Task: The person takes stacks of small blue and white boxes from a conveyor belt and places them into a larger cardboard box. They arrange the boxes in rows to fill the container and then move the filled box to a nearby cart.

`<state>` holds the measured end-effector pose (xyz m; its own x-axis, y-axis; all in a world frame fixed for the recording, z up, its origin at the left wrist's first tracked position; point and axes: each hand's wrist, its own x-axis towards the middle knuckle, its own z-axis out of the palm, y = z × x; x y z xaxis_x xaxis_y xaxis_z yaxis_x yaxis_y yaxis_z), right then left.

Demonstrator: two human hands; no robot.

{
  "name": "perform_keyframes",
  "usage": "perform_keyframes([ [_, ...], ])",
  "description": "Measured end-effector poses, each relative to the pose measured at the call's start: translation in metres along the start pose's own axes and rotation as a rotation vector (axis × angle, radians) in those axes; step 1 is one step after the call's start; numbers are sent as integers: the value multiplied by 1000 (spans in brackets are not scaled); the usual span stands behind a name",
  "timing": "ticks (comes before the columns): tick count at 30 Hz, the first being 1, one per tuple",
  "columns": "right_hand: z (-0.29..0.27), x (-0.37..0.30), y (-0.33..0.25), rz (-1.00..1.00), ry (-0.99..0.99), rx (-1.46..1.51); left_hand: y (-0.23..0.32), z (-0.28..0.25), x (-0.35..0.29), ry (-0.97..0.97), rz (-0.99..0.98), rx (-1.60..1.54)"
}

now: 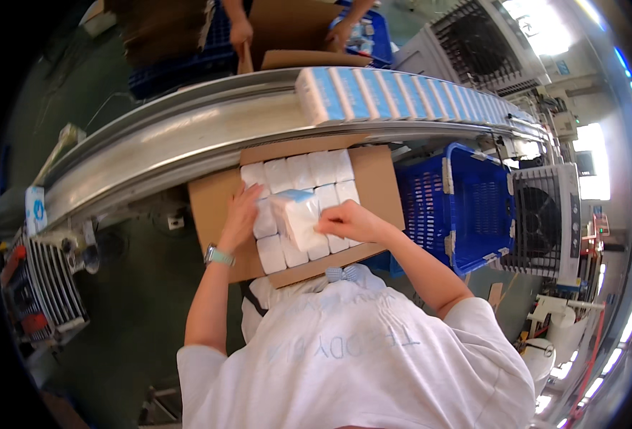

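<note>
An opened cardboard box (212,204) stands in front of me, filled with rows of white soft packs (299,171), apparently tissue packs. One white pack with a blue patch (298,218) sits tilted above the others near the middle. My right hand (356,222) has its fingers curled together at that pack's right side, gripping its edge. My left hand (242,214) lies at the box's left side, fingers stretched out along the packs there and holding nothing. Its fingertips reach the far left packs.
Beyond the box, a curved metal conveyor (180,129) carries a row of blue-and-white packs (402,96). A blue plastic crate (477,207) stands at the right, beside a fan unit (545,214). Across the conveyor, another person's hands (241,34) hold a cardboard box (294,28).
</note>
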<state>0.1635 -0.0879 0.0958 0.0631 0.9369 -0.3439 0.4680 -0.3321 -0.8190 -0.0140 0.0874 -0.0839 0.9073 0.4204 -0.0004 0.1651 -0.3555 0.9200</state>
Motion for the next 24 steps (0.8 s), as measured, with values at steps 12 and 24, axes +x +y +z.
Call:
perform_keyframes([
  [12, -50, -36, -30, -759, 305, -537, 142, -43, 21, -367, -216, -1366],
  [24, -22, -39, 23, 271, 359, 979, 233, 16, -1, 88, 190, 68],
])
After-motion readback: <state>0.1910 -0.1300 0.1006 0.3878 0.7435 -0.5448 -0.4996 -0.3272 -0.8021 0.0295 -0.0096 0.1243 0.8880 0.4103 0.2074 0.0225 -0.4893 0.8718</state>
